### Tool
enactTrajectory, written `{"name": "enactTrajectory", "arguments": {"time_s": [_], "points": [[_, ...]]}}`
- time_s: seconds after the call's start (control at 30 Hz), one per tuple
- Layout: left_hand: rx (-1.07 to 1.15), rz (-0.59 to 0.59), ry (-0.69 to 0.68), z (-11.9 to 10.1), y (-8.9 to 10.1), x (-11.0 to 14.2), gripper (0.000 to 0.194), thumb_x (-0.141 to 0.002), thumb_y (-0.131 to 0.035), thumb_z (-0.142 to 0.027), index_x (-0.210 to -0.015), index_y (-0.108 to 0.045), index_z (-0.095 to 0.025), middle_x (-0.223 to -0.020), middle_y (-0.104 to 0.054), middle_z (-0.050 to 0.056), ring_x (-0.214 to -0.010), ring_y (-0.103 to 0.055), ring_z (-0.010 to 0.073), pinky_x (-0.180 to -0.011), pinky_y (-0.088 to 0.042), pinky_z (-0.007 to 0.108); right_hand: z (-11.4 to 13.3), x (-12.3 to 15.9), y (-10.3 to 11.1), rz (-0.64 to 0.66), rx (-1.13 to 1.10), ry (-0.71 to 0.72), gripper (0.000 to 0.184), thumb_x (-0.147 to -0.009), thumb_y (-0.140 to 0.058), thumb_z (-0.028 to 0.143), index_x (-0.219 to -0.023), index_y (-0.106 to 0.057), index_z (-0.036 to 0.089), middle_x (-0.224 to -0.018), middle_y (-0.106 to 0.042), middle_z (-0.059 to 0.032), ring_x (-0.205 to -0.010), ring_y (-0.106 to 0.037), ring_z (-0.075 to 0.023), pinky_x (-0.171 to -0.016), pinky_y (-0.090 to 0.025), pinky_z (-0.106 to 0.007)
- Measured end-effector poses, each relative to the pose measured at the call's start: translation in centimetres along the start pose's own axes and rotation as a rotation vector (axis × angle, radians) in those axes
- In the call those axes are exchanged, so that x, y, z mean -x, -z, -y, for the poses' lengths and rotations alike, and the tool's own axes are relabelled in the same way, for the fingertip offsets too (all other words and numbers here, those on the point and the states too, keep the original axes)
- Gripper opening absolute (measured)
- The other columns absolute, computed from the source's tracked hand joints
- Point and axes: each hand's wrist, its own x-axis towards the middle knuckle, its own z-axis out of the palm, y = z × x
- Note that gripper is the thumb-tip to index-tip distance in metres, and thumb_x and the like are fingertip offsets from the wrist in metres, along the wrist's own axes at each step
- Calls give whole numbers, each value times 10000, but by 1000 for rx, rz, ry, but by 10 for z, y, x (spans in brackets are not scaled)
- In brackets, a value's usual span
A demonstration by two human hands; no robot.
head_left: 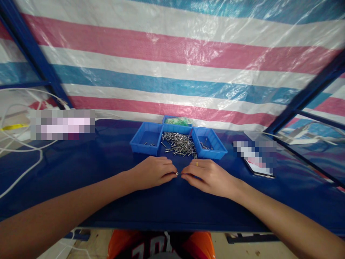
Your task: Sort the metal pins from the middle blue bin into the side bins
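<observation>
Over the blue tabletop, my left hand point(156, 172) pinches a small shiny metal pin point(177, 173), with just its end showing at the fingertips. My right hand point(207, 176), with a yellow ring on one finger, is closed a short gap to the right; what its fingertips hold, if anything, is too small to make out. Beyond both hands lies a loose pile of metal pins point(179, 144). Left of the pile stands a blue bin point(147, 145) with a few small pins. On the right, another blue bin point(212, 154) holds several pins.
Behind the pile, a third blue bin point(176, 128) stands near green plastic packaging point(178, 121). A phone point(258, 169) lies at the right of the blue table point(129, 212). White cables point(40, 162) run along the left. A striped plastic sheet point(172, 54) hangs behind.
</observation>
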Motion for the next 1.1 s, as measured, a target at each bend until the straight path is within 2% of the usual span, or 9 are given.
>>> {"name": "enactTrajectory", "arguments": {"time_s": [0.13, 0.23, 0.37, 0.5, 0.77, 1.1], "points": [[42, -10, 91, 1, 2, 0, 141, -927, -492, -247, -884, -603, -170, -787, -628, -6, -726, -587, 114, -676, -407, 203, -4, 0, -1, 2, 19, -77, 209, -931, -431, 198, -888, -627, 138, -728, -627, -48, -672, -582, -142, -638, -446, -258], [80, -28, 163, 3, 5, 0, 87, -904, -507, -215, -884, -580, -172, -792, -628, -17, -726, -587, 109, -673, -403, 200, -9, 0, -1, 57, 25, -164, 188, -910, -440, 174, -884, -622, 133, -752, -630, -57, -704, -593, -150, -657, -441, -259], [68, -70, 174, 1, 11, 0, 77, -888, -493, -203, -885, -566, -178, -778, -621, -17, -726, -584, 114, -668, -403, 205, -11, 1, -4, 122, 33, -186, 180, -910, -440, 165, -888, -617, 145, -760, -622, -49, -704, -582, -144, -657, -418, -249], [51, -103, 107, -4, 12, -1, 108, -902, -471, -219, -865, -563, -176, -754, -613, -12, -704, -576, 112, -669, -410, 209, -8, 1, -5, 172, 18, -168, 164, -905, -449, 151, -885, -611, 150, -763, -612, -42, -691, -568, -135, -645, -406, -238], [-41, -150, -148, -9, 5, 0, 200, -949, -405, -219, -906, -591, -158, -761, -643, 15, -676, -572, 118, -625, -417, 231, -7, 1, -9, 252, 14, -114, 146, -926, -454, 158, -900, -597, 154, -780, -587, -33, -714, -559, -130, -656, -400, -228], [-36, -176, -225, -10, 5, 0, 153, -923, -445, -190, -948, -592, -155, -770, -660, 9, -640, -571, 117, -573, -413, 243, -6, 1, -7, 263, 21, -114, 136, -932, -455, 157, -901, -587, 160, -772, -566, -20, -708, -552, -123, -638, -385, -222]]}}
